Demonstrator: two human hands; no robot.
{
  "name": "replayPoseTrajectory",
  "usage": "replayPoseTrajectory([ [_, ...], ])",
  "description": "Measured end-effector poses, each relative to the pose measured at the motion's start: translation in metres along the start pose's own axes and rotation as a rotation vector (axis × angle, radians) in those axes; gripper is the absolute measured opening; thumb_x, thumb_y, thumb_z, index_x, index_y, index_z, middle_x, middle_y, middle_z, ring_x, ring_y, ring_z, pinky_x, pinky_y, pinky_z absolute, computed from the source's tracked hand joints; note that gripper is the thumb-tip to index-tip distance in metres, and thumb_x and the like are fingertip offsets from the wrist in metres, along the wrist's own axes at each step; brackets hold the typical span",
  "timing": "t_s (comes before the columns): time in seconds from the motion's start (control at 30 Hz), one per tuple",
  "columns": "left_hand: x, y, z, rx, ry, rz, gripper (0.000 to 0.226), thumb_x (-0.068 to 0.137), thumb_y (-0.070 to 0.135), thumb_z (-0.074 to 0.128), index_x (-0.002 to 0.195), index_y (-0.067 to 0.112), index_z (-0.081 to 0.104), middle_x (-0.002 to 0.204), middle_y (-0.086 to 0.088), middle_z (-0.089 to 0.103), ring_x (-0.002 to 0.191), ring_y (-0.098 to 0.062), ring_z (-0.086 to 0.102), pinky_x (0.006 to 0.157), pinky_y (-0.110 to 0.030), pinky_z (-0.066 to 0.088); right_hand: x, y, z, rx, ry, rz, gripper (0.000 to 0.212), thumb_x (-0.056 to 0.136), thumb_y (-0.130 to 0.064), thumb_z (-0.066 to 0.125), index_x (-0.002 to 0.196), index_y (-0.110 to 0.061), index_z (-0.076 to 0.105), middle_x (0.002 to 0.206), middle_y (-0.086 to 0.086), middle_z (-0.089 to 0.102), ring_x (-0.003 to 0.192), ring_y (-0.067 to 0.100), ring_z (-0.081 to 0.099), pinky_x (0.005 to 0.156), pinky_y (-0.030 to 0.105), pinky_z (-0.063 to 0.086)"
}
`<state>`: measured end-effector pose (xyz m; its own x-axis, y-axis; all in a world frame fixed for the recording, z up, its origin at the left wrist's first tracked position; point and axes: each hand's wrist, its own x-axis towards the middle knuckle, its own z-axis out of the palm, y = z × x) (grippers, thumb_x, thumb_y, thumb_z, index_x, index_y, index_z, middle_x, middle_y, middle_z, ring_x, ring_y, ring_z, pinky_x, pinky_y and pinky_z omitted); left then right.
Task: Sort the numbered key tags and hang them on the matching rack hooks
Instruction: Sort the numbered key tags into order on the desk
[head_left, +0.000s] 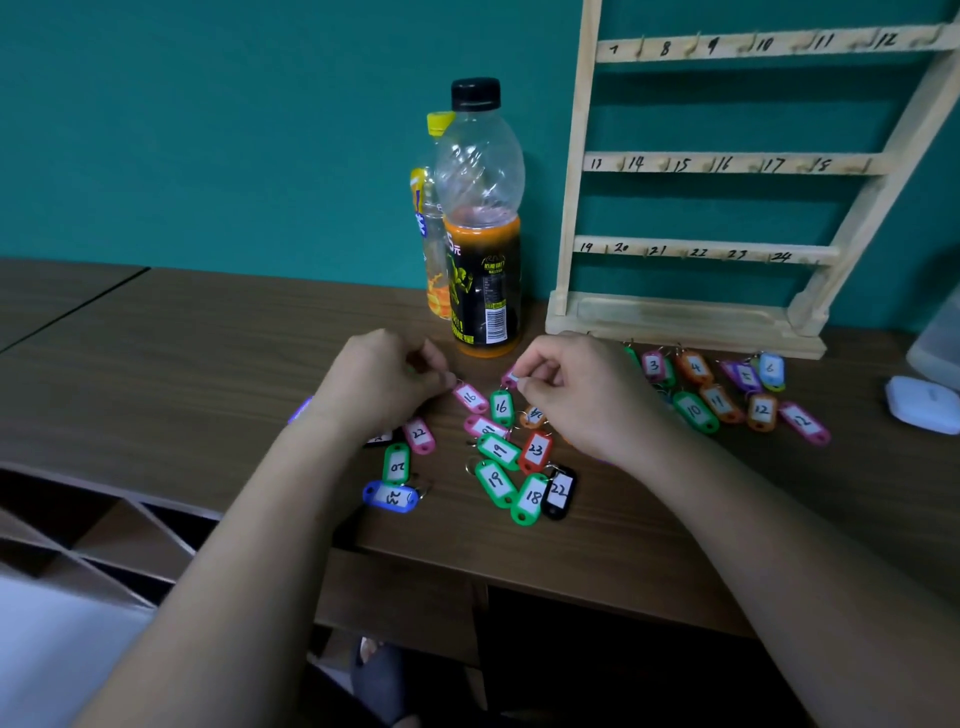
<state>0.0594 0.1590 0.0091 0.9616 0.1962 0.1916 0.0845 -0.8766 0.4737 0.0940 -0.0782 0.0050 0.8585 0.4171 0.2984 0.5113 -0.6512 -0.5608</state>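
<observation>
A wooden rack (722, 165) with numbered hooks leans against the teal wall at the back right; no tag hangs on it. Several coloured key tags lie on the brown desk (208, 364). One group lies between my hands, among them a pink 16 tag (470, 397), a green 16 tag (502, 408) and a red 23 tag (536, 450). Another group lies by the rack's foot, with an orange 4 tag (695, 368). My left hand (382, 382) has its fingers curled at the pink 16 tag's ring end. My right hand (582, 395) pinches a pink tag (510, 378).
Two drink bottles stand left of the rack, a black-capped one (480, 223) in front of a yellow-capped one (434, 234). A white object (922, 402) lies at the right edge. The desk's front edge runs below the tags, with shelves at the lower left.
</observation>
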Motion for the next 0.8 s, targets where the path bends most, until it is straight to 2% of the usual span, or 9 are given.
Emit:
replayPoseTrajectory([
  [0.13, -0.009, -0.025, -0.027, -0.040, 0.095, -0.059, 0.008, 0.089, 0.038, 0.080, 0.090, 0.031, 0.076, 0.088, 0.015, 0.073, 0.083, 0.002, 0.064, 0.067, -0.013, 0.042, -0.003, -0.001, 0.004, -0.003, 0.007, -0.051, 0.010, 0.097, -0.022, 0.074, 0.099, -0.030, 0.079, 0.090, -0.013, 0.068, 0.081, -0.001, 0.059, 0.065, 0.016, 0.041],
  [0.2, -0.016, -0.038, -0.036, -0.041, 0.128, -0.111, 0.005, 0.089, 0.035, 0.080, 0.090, 0.032, 0.076, 0.087, 0.015, 0.073, 0.082, -0.001, 0.065, 0.064, -0.016, 0.043, -0.005, -0.002, 0.007, -0.001, 0.001, -0.080, 0.010, 0.096, -0.020, 0.074, 0.100, -0.028, 0.079, 0.091, -0.012, 0.067, 0.086, 0.002, 0.059, 0.070, 0.018, 0.043],
  [0.3, -0.025, -0.060, -0.050, -0.044, 0.151, -0.199, 0.004, 0.088, 0.032, 0.078, 0.090, 0.035, 0.075, 0.089, 0.013, 0.073, 0.083, -0.014, 0.070, 0.060, -0.022, 0.044, -0.008, -0.003, 0.010, -0.002, -0.001, -0.125, 0.010, 0.094, -0.018, 0.076, 0.099, -0.026, 0.079, 0.089, -0.013, 0.065, 0.091, 0.006, 0.059, 0.079, 0.027, 0.050],
  [0.4, -0.029, -0.076, -0.062, -0.045, 0.192, -0.279, 0.008, 0.088, 0.036, 0.076, 0.094, 0.032, 0.074, 0.089, 0.011, 0.072, 0.086, -0.015, 0.067, 0.060, -0.025, 0.043, -0.008, -0.003, 0.012, 0.004, 0.002, -0.141, 0.011, 0.092, -0.017, 0.076, 0.096, -0.027, 0.079, 0.087, -0.014, 0.064, 0.091, 0.007, 0.058, 0.083, 0.032, 0.052],
  [0.47, -0.031, -0.081, -0.063, -0.050, 0.176, -0.332, 0.012, 0.088, 0.041, 0.076, 0.093, 0.031, 0.073, 0.089, 0.009, 0.070, 0.082, -0.012, 0.063, 0.058, -0.026, 0.043, -0.008, -0.003, 0.014, 0.009, -0.001, -0.142, 0.011, 0.092, -0.017, 0.076, 0.096, -0.027, 0.078, 0.087, -0.015, 0.064, 0.092, 0.006, 0.058, 0.083, 0.033, 0.052],
  [0.57, -0.031, -0.087, -0.062, -0.029, 0.129, -0.348, 0.010, 0.090, 0.039, 0.075, 0.092, 0.029, 0.073, 0.093, 0.005, 0.072, 0.083, -0.016, 0.065, 0.060, -0.027, 0.045, -0.008, -0.003, 0.014, 0.014, -0.005, -0.144, 0.012, 0.093, -0.017, 0.075, 0.096, -0.028, 0.078, 0.088, -0.015, 0.064, 0.093, 0.006, 0.059, 0.083, 0.034, 0.053],
  [0.7, -0.031, -0.093, -0.061, -0.030, 0.028, -0.378, 0.015, 0.087, 0.042, 0.080, 0.088, 0.028, 0.073, 0.091, 0.003, 0.073, 0.088, -0.022, 0.069, 0.071, -0.035, 0.056, -0.008, -0.003, 0.015, 0.018, 0.003, -0.149, 0.011, 0.094, -0.018, 0.075, 0.095, -0.028, 0.078, 0.088, -0.015, 0.065, 0.093, 0.008, 0.059, 0.084, 0.036, 0.053],
  [0.8, -0.034, -0.090, -0.060, -0.039, -0.034, -0.395, 0.027, 0.080, 0.049, 0.086, 0.088, 0.027, 0.072, 0.089, 0.005, 0.074, 0.088, -0.019, 0.069, 0.078, -0.037, 0.058, -0.008, -0.004, 0.016, 0.013, 0.004, -0.149, 0.011, 0.094, -0.018, 0.075, 0.096, -0.028, 0.078, 0.089, -0.014, 0.065, 0.093, 0.007, 0.058, 0.085, 0.035, 0.053],
])
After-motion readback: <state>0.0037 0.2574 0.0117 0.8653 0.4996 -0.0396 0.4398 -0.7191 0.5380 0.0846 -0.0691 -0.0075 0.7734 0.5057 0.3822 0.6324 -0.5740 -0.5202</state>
